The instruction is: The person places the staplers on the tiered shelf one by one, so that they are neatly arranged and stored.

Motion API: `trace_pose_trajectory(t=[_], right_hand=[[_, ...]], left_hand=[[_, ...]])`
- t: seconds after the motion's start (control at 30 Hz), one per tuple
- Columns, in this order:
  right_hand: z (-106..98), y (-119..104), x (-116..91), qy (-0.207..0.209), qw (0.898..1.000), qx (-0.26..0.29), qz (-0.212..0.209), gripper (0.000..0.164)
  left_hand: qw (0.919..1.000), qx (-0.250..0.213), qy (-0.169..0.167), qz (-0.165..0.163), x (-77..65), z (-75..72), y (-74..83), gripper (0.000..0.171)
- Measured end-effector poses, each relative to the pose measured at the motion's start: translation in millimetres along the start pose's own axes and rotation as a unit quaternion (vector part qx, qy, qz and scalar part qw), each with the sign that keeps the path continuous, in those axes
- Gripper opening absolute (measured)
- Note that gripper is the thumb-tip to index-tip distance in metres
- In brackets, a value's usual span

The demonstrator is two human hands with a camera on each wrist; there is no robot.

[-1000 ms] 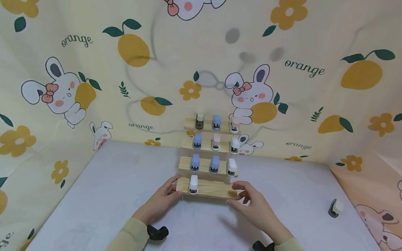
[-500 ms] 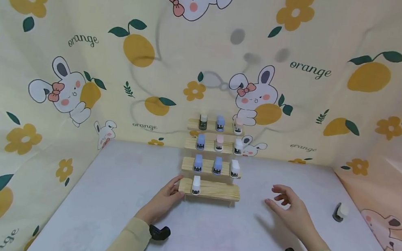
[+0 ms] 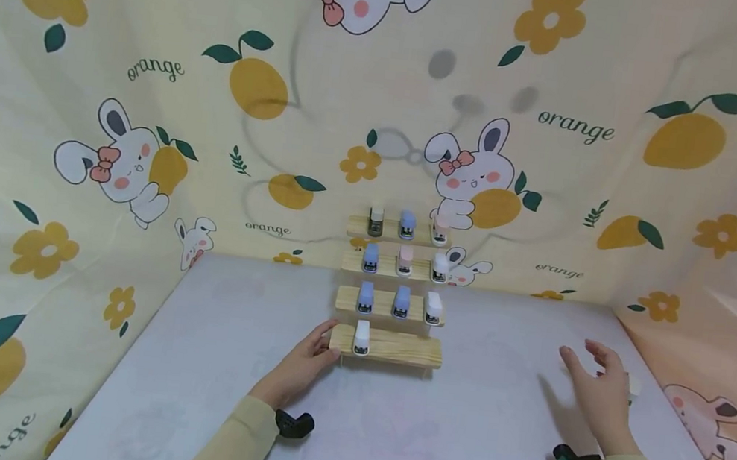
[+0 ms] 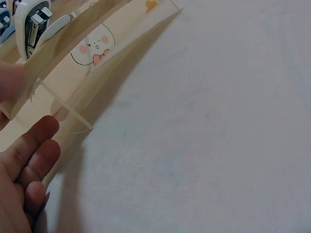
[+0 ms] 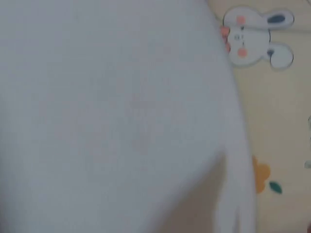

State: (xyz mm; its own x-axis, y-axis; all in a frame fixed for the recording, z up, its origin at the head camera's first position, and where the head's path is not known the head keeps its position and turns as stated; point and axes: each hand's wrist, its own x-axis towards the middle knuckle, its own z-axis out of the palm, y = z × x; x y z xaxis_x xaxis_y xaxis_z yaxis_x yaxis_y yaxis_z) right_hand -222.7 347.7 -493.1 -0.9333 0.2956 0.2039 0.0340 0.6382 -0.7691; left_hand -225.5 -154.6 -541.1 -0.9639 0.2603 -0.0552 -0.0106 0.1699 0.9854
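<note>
A tiered wooden display rack point(image 3: 403, 347) stands in the middle of the table. My left hand point(image 3: 296, 367) holds the left end of its lowest plank, thumb at the front corner and fingers at the back; the left wrist view shows the thumb on the plank end point(image 4: 30, 73). One white mini stapler point(image 3: 362, 338) stands at the left of that plank. Far to the right, my right hand point(image 3: 607, 397) hovers with fingers spread and nothing in them. Behind it a stapler with a whitish top point(image 3: 634, 388) is mostly hidden. The right wrist view shows only tabletop, cloth and shadow.
Higher planks carry more mini staplers: blue point(image 3: 366, 298), pink point(image 3: 405, 261), white point(image 3: 433, 308) and a dark-based one point(image 3: 376, 222). A rabbit-and-orange printed cloth point(image 3: 324, 143) hangs behind and beside the white table point(image 3: 453, 449).
My right hand has left the rack's right end and moved right across the table, over to the loose stapler. The left hand stays at the rack; the head view has shifted slightly.
</note>
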Motion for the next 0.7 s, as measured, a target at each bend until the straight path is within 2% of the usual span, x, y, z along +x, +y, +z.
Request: trace_pose_trajectory(t=[0.13, 0.27, 0.33, 0.5, 0.7], right_hand=[[-8, 14, 7, 0.042, 0.997, -0.009, 0.07, 0.082], [-12, 23, 12, 0.088, 0.99, -0.019, 0.108, 0.085], [-14, 26, 13, 0.096, 0.987, -0.022, 0.127, 0.087], [-16, 32, 18, 0.067, 0.982, -0.027, 0.173, 0.098], [-20, 49, 26, 0.038, 0.973, -0.023, 0.224, 0.108]], left_hand=[[1.0, -0.006, 0.0, 0.0, -1.8, 0.2, 3.3, 0.062], [1.0, -0.005, 0.001, -0.006, -2.7, 0.2, 5.8, 0.062], [1.0, -0.003, 0.001, -0.008, -2.5, 0.0, 6.4, 0.062], [0.9999, -0.002, 0.004, -0.014, -1.5, -0.7, 5.7, 0.062], [1.0, 0.0, 0.0, -0.002, -0.8, -1.3, 3.4, 0.063]])
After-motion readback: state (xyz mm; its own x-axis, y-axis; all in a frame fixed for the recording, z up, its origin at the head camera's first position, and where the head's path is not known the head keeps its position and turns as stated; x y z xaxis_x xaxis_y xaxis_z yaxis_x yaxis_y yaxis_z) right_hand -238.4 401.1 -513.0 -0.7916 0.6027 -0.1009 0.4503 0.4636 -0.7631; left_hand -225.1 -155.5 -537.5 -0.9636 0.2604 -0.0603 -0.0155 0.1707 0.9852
